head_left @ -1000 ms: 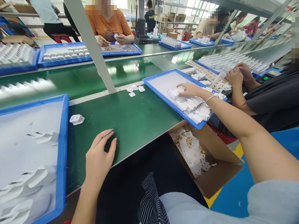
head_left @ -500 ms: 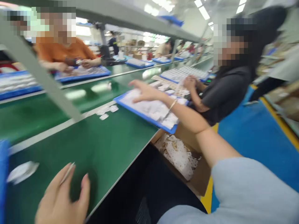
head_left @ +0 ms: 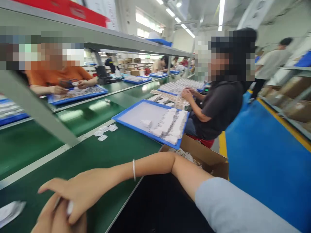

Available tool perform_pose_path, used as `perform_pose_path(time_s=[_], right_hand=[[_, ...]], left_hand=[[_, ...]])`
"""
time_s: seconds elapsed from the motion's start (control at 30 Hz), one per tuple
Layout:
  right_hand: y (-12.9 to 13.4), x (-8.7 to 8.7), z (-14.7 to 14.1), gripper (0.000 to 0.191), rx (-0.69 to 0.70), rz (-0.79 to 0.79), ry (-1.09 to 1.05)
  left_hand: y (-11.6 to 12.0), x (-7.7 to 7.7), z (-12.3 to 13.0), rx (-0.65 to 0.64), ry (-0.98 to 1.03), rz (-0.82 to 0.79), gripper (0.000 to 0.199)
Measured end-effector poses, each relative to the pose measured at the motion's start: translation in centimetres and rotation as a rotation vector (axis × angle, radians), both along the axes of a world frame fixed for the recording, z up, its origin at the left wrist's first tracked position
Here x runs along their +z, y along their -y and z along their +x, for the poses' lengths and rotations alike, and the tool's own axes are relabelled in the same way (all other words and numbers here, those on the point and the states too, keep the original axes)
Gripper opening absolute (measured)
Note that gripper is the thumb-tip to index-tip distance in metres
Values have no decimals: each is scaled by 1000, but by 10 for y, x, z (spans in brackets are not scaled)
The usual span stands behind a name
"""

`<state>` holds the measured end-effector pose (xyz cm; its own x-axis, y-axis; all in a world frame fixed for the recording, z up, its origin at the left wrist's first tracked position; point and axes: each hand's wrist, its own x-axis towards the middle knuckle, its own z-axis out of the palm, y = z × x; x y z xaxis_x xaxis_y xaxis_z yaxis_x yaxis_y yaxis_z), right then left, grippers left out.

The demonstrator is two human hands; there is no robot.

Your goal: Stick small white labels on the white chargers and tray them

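My right hand [head_left: 85, 189] lies across my left hand [head_left: 58, 218] at the lower left, above the green work surface [head_left: 126, 145]. Its forefinger stretches out to the left, while the thumb bends down. A small white piece [head_left: 70, 207] shows by that thumb, pinched where the two hands meet; most of it is covered. Between my left fingers sits the edge of a thin flat piece [head_left: 57, 202], its kind unclear. Left of the hands is a white folded-looking stack [head_left: 11, 212]. Several small white tags [head_left: 103, 138] lie beyond them.
A blue-rimmed tray [head_left: 138, 131] holds rows of small white blocks [head_left: 167, 123]. Below its near corner stands a cardboard box [head_left: 206, 150] of scraps. A co-worker in dark clothes [head_left: 223, 103] sits at right; one in orange [head_left: 58, 77] works across the belt. A slanted grey post [head_left: 41, 106] rises at left.
My right hand has come back from over the tray to my left hand, with a small white piece now showing by its thumb. The view has shifted, and the tray's white blocks show uncovered.
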<state>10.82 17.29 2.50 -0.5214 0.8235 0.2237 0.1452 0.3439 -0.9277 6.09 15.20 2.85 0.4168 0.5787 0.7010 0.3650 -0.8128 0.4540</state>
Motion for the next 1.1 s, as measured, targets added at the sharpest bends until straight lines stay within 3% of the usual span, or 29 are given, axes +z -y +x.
perform_pose_path(time_s=[0.1,0.17,0.23,0.27,0.33,0.4,0.47,0.67,0.8,0.93,1.03,1.1], right_hand=[[-2,11,15,68,81,-58,159],[-5,14,29,100,215,-156,216],[-6,14,40,116,387,-267,172],[-7,13,44,112,422,-327,128],[-6,8,47,85,386,-405,55],[-5,2,45,50,264,-388,4],[-2,-5,40,34,251,-378,-55],[7,-18,31,32,458,-528,-165],[13,-17,28,30,406,-518,-180],[21,-14,26,27,165,-277,-142],[25,-15,28,29,-26,-11,-15],[25,-15,30,29,-93,83,29]], left_hand=[[11,-18,-46,171,22,-59,39],[23,-33,-74,300,70,-117,35],[38,-46,-91,432,143,-184,33],[46,-50,-96,478,195,-232,34],[58,-55,-101,493,337,-361,39],[65,-55,-101,385,498,-517,44],[68,-54,-101,268,600,-610,47],[72,-47,-108,-56,691,-780,49],[71,-47,-111,-166,745,-870,49],[72,-49,-109,-154,783,-888,43],[73,-49,-106,7,748,-791,39],[74,-50,-103,118,732,-729,38]])
